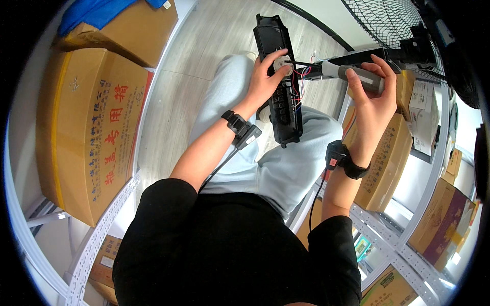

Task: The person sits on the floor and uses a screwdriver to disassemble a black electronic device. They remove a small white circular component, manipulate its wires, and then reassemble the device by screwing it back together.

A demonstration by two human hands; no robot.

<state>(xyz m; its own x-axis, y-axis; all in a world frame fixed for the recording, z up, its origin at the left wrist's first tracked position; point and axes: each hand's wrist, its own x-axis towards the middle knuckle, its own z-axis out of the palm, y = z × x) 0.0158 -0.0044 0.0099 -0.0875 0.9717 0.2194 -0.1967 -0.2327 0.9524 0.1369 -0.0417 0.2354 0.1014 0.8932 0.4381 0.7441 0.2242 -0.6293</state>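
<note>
My left hand grips a round pale part on a long black plastic housing, thumb and fingers bent around that part. Thin coloured wires hang from the housing's right side. In my right hand is a grey-handled screwdriver-like tool, held level, with its dark shaft reaching left to the round part; whether the tip touches it is too small to tell. Beneath the housing are my legs in light jeans. Both wrists wear black strapped devices with cables.
A black wire-cage fan and its black pole stand at upper right, close behind my right hand. Metal shelving with large cardboard boxes lines the left. More shelves with boxes are at the right. A blue cloth lies on the upper-left box.
</note>
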